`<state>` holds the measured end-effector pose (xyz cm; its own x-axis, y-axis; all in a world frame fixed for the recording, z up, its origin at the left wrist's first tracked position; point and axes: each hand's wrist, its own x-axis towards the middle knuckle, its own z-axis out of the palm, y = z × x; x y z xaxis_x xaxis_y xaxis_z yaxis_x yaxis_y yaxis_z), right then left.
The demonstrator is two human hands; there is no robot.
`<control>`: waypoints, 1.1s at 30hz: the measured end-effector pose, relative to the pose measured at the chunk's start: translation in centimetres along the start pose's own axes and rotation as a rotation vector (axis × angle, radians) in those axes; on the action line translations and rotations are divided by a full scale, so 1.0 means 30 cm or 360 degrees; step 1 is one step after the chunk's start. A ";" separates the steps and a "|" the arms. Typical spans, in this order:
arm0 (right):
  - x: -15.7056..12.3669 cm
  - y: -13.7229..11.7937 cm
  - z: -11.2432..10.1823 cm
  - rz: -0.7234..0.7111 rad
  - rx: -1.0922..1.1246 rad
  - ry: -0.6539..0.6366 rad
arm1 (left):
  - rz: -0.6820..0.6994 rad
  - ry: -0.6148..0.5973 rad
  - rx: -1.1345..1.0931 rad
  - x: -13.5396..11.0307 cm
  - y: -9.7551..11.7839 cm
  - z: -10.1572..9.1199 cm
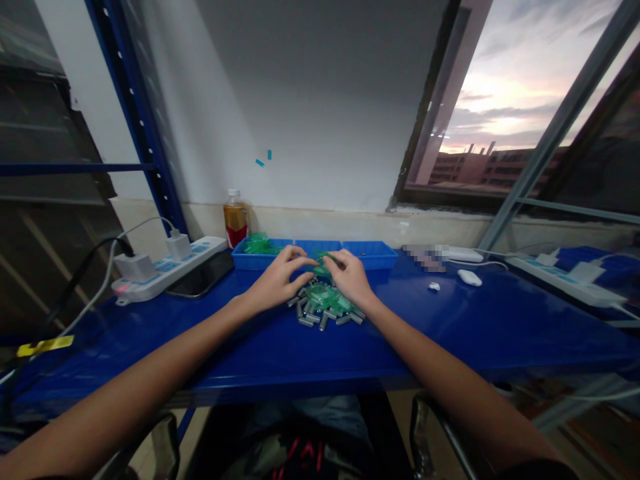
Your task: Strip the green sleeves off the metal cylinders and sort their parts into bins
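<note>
A pile of small silver cylinders [323, 321] lies on the blue table, with thin translucent green plastic pieces [327, 298] heaped on top of it. My left hand [280, 277] reaches over the pile's left side, thumb and fingers apart, with nothing visible between them. On the other side, my right hand [351, 277] pinches a green plastic piece [320, 265] between thumb and fingers, just above the pile. Behind both hands stands a blue divided tray [377, 257]. More green plastic [257, 244] sits in its left compartment; the hands partly hide the middle one.
A drink bottle [235, 220] stands behind the tray's left end. To the left lie a phone [203, 275] and a power strip [165, 270] with plugs and cables. An earbud case [469, 278], an earbud [434, 287] and another power strip [565, 280] are on the right.
</note>
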<state>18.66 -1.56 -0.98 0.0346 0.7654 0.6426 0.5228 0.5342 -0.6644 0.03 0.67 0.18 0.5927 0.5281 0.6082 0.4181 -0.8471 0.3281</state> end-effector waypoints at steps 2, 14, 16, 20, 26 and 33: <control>-0.013 -0.012 0.003 -0.0164 -0.0151 0.0093 | -0.0361 -0.0045 -0.0274 0.011 0.004 -0.008; -0.034 -0.021 0.018 -0.0508 -0.0362 -0.0128 | -0.0692 0.0237 -0.0619 0.022 -0.072 -0.023; -0.029 -0.017 0.011 -0.0450 -0.0374 -0.0119 | -0.0608 0.0327 -0.0220 0.022 -0.106 -0.058; -0.016 0.004 0.004 -0.0358 -0.0416 -0.0110 | -0.0604 0.0547 0.0259 0.039 -0.198 -0.131; -0.007 0.022 0.000 -0.0297 -0.0459 -0.0155 | -0.0729 0.0532 0.0633 0.122 -0.313 -0.144; 0.005 0.024 -0.020 -0.0258 -0.0485 -0.0213 | -0.0826 0.0561 0.0685 0.114 -0.332 -0.124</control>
<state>19.56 -1.28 -1.15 -0.1705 0.7305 0.6613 0.7426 0.5364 -0.4010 -4.66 10.70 1.68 0.0218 0.7410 0.6711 0.8577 -0.3588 0.3683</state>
